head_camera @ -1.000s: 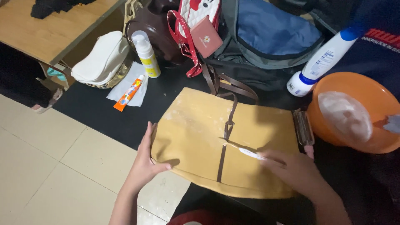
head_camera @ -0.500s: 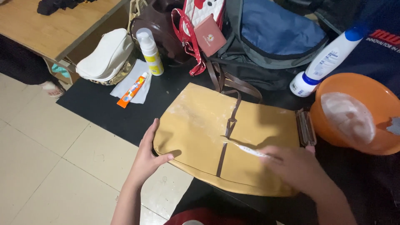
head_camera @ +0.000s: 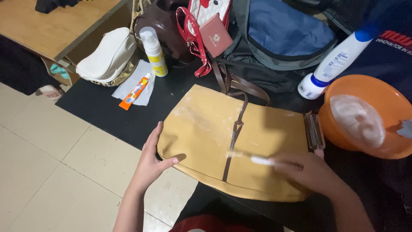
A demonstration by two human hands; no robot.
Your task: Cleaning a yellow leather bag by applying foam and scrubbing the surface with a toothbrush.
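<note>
Handbag (head_camera: 257,141) noted as mustard yellow, marked with whitish smears; strap (head_camera: 234,133) brown. Bowl (head_camera: 377,103) recorded as orange, contents white. Mat (head_camera: 103,107) black. Tube (head_camera: 135,91) orange and white. Bottle (head_camera: 337,64) white, capped blue. Floor tiles (head_camera: 51,172) cream.
</note>
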